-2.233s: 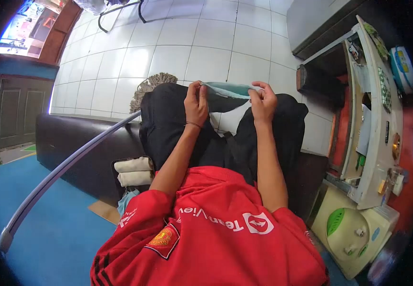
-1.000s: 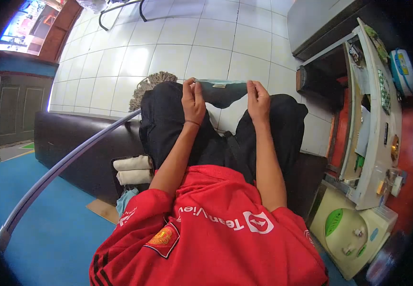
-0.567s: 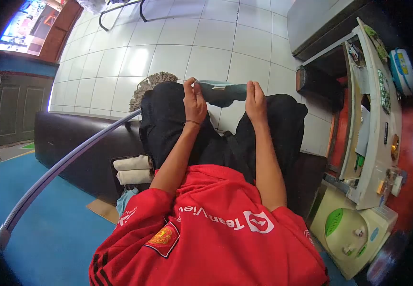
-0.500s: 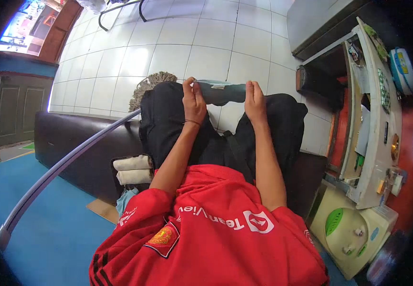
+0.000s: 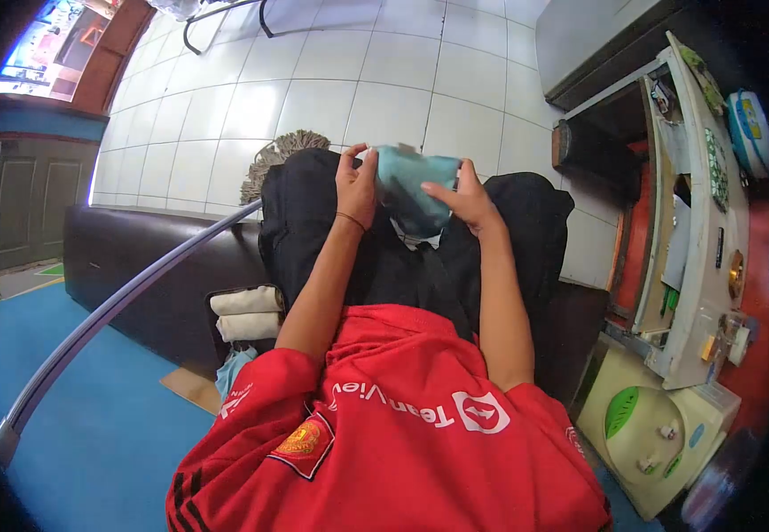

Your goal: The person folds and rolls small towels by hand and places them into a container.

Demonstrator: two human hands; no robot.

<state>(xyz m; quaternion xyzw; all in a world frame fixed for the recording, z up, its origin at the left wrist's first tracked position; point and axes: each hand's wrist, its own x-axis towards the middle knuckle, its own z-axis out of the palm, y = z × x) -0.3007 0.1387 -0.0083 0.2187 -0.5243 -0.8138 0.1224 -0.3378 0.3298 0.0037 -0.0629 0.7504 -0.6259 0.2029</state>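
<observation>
A folded teal cloth (image 5: 415, 177) hangs between my two hands above my lap, blurred by motion, with a pale label-like patch at its top edge. My left hand (image 5: 358, 184), with a thin band at the wrist, pinches the cloth's left edge. On the right edge, my right hand (image 5: 467, 197) grips with the thumb laid across the front and the fingers behind. A dark box (image 5: 216, 335) beside my left thigh holds rolled cream cloths (image 5: 250, 315). Next to them, a light blue cloth (image 5: 235, 368) lies partly under my sleeve.
A mop with a grey shaggy head (image 5: 282, 160) rests at my left knee, its handle (image 5: 127, 288) slanting across the dark bench (image 5: 154, 266). At right stand a white cabinet (image 5: 690, 293) and a cream appliance (image 5: 655, 434). White tiles (image 5: 393, 62) cover the floor.
The teal cloth has turned from a narrow edge-on strip to show its broad face. My right hand has shifted slightly, its thumb now pointing inward over the cloth.
</observation>
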